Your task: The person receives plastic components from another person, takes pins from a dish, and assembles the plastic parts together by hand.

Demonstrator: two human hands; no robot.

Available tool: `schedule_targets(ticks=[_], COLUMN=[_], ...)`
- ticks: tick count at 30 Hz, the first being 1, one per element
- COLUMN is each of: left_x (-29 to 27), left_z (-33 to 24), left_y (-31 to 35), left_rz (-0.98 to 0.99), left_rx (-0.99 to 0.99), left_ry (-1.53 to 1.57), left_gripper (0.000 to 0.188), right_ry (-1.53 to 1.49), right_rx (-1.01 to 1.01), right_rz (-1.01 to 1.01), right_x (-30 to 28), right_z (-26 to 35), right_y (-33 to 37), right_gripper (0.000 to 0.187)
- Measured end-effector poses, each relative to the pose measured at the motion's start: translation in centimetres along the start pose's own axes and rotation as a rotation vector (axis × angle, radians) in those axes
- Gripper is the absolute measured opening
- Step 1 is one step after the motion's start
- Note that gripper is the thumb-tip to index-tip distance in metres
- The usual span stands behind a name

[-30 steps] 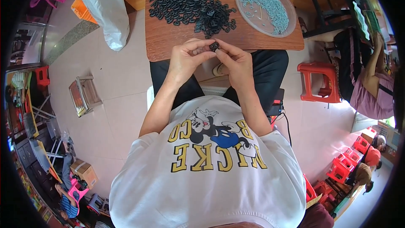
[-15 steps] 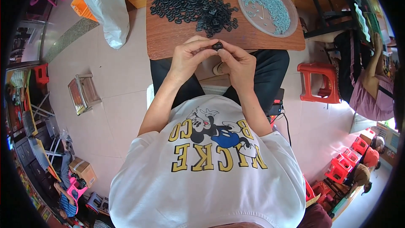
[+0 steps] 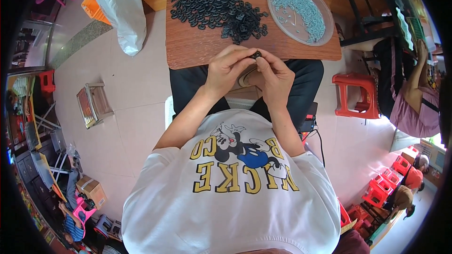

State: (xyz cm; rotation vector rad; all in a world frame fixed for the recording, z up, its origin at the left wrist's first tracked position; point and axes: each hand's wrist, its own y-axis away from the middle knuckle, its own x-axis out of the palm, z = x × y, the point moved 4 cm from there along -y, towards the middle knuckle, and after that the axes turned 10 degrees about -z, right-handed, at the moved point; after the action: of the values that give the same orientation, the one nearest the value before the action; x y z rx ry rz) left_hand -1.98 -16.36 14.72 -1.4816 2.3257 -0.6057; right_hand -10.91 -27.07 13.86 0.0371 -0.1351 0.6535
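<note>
Between the fingertips of both hands is a small black plastic part (image 3: 256, 55), held just off the table's near edge. My left hand (image 3: 228, 69) pinches it from the left with thumb and fingers. From the other side my right hand (image 3: 276, 76) grips it the same way, and the fingers cover much of it. Beyond the hands, many loose black oval pieces (image 3: 200, 7) lie spread on the brown table (image 3: 188, 49). A denser heap of small black parts (image 3: 242, 22) sits nearest my hands. To the right, a round clear tray (image 3: 284, 32) contains many small silvery-blue screws or pins (image 3: 308, 15).
A white plastic sack (image 3: 123, 14) and an orange bin (image 3: 94, 10) stand left of the table. A red stool (image 3: 356, 95) is on the right, near another seated person (image 3: 416, 101). A small glass-topped stand (image 3: 94, 105) rests on the floor at left.
Both hands, with the black part between them, have shifted a little to the right and slightly nearer to me. The view has moved slightly too.
</note>
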Motion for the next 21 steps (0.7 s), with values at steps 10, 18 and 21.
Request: schedule_targets(ticks=[10,18,21], left_x=[-1.6,-2.4,-3.0], left_z=[3.1,4.0,4.9], left_y=[5.0,5.4,6.0], left_rz=[-0.038,-0.072,-0.078], left_rx=[-0.515,-0.616,-0.637], left_ry=[0.262,0.219,0.204], left_gripper=[0.043,0.033,0.031], right_ry=[0.369,0.158,0.125], right_rx=[0.174,-0.32,-0.377], right_rz=[0.641,0.63,0.464], right_x=[-0.1,8.0,7.1], right_z=[-0.5,11.9,11.5], right_y=[-4.7,-18.7,-20.0], right_gripper=[0.016,0.048,0.046])
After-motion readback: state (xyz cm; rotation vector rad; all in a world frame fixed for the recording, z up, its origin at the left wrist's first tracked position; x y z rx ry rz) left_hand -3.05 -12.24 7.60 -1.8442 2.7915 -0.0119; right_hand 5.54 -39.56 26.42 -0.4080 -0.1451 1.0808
